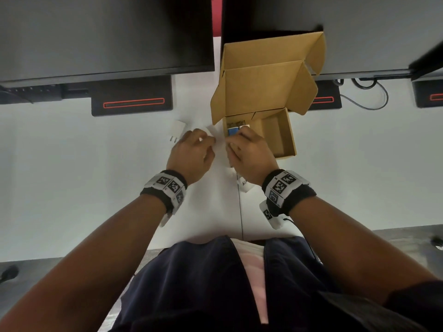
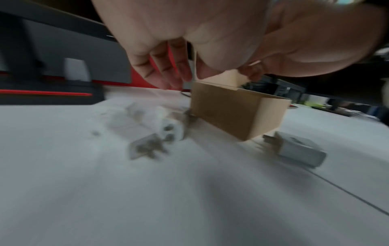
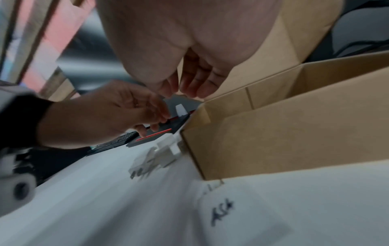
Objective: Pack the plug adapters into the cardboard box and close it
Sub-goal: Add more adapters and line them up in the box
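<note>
The open cardboard box [image 1: 291, 135] stands on the white desk with its lid [image 1: 263, 89] tilted back. Blue and white plug adapters [image 1: 233, 130] lie in its left end. My left hand [image 1: 203, 137] hovers over loose white adapters [image 2: 162, 126] just left of the box, fingers straight down [image 2: 179, 79] and holding nothing. One of these adapters [image 1: 178, 129] shows beyond the knuckles. My right hand [image 1: 236, 137] hangs over the box's near left corner, fingers relaxed [image 3: 185, 89] and empty. Another white adapter [image 3: 231, 213], with handwriting on it, lies in front of the box under my right wrist.
Two dark monitors [image 1: 107, 34] hang over the back of the desk, their bases [image 1: 131, 97] just behind the adapters and the box. A cable [image 1: 374, 97] loops at the back right. The desk's front edge [image 1: 72, 255] is close to my body.
</note>
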The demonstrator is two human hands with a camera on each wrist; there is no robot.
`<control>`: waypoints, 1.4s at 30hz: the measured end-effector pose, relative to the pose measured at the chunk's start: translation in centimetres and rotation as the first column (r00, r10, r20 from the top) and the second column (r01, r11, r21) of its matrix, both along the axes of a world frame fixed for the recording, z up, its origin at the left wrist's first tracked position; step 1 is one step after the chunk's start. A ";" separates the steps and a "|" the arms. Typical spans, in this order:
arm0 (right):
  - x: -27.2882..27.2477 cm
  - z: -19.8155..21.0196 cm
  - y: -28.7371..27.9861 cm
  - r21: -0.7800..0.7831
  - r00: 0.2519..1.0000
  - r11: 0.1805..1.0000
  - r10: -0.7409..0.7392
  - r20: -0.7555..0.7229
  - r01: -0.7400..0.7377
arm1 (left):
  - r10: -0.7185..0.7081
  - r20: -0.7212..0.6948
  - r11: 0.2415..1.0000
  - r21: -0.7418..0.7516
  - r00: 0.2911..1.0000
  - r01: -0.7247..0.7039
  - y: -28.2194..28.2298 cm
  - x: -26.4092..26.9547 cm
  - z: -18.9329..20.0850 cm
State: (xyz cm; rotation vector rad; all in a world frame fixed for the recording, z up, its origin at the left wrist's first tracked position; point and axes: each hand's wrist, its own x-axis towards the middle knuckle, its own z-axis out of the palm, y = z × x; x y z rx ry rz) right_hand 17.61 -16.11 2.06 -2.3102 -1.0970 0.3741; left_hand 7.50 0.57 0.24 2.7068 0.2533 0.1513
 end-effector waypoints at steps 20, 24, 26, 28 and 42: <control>-2.4 -0.1 11.2 -0.634 0.977 0.763 0.208 0.055 -0.127 | 0.024 -0.425 0.997 -0.056 0.905 -0.053 9.6 0.7 0.3; -2.6 -0.2 10.6 -0.581 0.982 0.804 0.184 0.036 -0.130 | 0.035 -0.430 0.993 -0.088 0.902 -0.080 9.7 0.2 0.5; -2.8 0.2 10.0 -0.539 0.983 0.833 0.176 0.046 -0.124 | 0.053 -0.411 0.993 -0.073 0.910 -0.090 9.4 0.0 1.0; -3.0 0.8 9.1 -0.488 0.985 0.864 0.167 0.047 -0.123 | 0.070 -0.356 0.995 -0.037 0.932 -0.089 8.7 -0.3 1.9; 1.5 3.2 -4.0 -0.281 0.995 0.959 -0.060 -0.085 0.033 | -0.142 -0.175 0.956 -0.279 0.974 0.089 -1.8 0.2 4.8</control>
